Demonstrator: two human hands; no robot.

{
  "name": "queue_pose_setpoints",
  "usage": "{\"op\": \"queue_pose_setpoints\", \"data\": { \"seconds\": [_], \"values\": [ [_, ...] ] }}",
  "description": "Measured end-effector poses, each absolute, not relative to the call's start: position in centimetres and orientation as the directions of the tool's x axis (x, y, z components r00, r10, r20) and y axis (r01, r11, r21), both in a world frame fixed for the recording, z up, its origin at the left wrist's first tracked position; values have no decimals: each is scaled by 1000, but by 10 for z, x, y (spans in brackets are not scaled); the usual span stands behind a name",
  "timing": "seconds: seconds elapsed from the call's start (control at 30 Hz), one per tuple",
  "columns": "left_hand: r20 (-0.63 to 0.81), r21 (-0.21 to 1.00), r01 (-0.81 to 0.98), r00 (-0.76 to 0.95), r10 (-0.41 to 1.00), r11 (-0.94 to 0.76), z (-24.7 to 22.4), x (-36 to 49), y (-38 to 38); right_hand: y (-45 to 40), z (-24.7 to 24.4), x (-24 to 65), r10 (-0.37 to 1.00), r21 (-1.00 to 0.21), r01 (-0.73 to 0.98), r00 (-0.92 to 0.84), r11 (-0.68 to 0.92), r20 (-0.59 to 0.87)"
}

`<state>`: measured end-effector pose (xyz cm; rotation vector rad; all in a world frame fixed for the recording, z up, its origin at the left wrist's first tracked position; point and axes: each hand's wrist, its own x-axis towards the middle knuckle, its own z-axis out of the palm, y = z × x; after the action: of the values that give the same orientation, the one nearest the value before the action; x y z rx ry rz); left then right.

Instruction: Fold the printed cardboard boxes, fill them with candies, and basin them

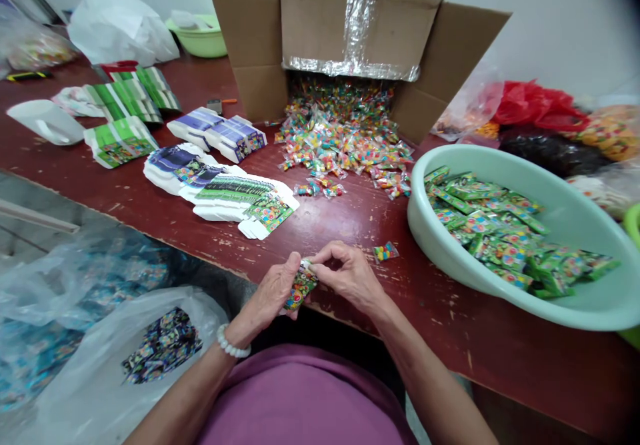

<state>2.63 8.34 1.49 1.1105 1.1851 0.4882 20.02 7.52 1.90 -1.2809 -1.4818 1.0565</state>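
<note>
My left hand (274, 293) is wrapped round a small green printed candy box (301, 286), tilted above the table's front edge. Thumb and fingers of my right hand (349, 273) pinch at the box's upper end; whether a flap or a candy packet is between them, I cannot tell. To the right of that hand lies one clear packet of colourful candies (385, 252). Flattened printed boxes (240, 195) lie fanned out beyond my left hand. Loose candy packets (345, 142) spill from the cardboard carton (320, 28) at the back.
At right a pale green basin (423, 228) holds many filled green boxes. Bundled flat boxes (120, 142) and a white jug (46, 122) stand at left. Below the table's left edge, a plastic bag (95, 365) contains dark packets. A red bag (535, 105) sits at the back right.
</note>
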Motion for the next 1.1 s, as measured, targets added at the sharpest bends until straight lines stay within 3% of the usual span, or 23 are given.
{"op": "queue_pose_setpoints", "data": {
  "seconds": [0.13,0.23,0.33,0.4,0.57,0.63,0.67,0.8,0.93,1.0,1.1],
  "values": [
    [-481,875,241,355,802,419,16,24,83,79,20,204,983,-942,294,-127,164,131],
    [-498,867,215,344,796,450,14,26,84,74,20,201,985,-988,143,-168,59,35],
    [-496,861,69,322,806,503,9,29,86,61,17,190,988,-996,34,-132,88,82],
    [-503,839,-39,322,802,542,8,31,86,56,13,186,985,-989,48,-106,141,136],
    [-502,758,-205,424,754,620,14,32,76,98,8,207,973,-933,288,-135,217,185],
    [-491,740,-229,457,742,632,17,31,66,135,6,225,985,-864,485,35,134,172],
    [-492,731,-228,478,728,644,18,29,60,155,4,233,980,-805,593,150,17,132],
    [-508,665,-145,632,585,733,12,14,33,215,-11,251,939,-730,649,343,-212,33],
    [-514,710,-44,650,560,703,3,-18,27,235,-27,255,908,-695,638,416,-331,-51],
    [-547,760,82,617,567,644,5,-39,35,237,-32,259,901,-700,618,425,-358,-86],
    [-603,798,450,599,527,401,12,-62,50,237,-38,266,895,-728,573,427,-376,-126]
  ]
}}
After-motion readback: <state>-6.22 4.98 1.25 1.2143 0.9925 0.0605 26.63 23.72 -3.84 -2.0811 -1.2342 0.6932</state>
